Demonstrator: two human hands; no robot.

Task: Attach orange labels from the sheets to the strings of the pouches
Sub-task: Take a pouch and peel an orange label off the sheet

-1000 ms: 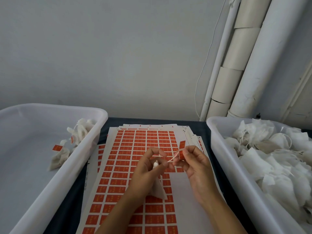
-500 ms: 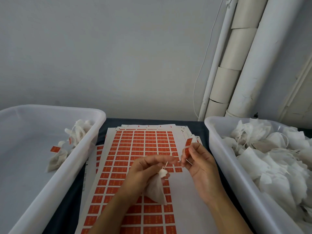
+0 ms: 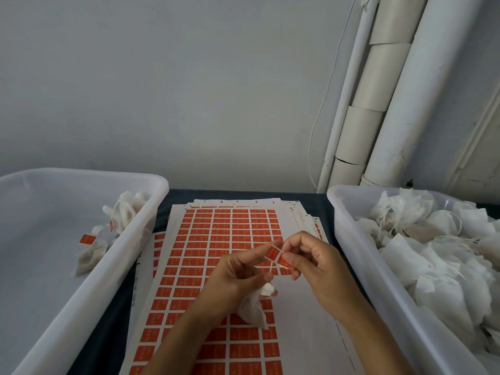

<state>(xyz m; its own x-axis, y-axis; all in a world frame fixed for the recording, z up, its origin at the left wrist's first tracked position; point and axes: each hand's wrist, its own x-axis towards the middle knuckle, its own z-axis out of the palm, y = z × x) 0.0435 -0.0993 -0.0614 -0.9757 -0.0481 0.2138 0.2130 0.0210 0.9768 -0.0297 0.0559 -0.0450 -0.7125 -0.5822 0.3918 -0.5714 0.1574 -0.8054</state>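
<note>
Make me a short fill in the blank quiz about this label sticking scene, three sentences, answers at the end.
1. Both hands hold one ____ label over the label sheets.
2. The pouch being worked on hangs below the ____ hand.
3. The heap of unlabelled pouches fills the bin on the ____ side.

Answers: orange; left; right

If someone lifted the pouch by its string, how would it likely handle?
Probably very light: the pouch dangles crumpled below the left hand. Likely floppy, its thin fabric creased. The string looks fine, so it may slip.
</note>
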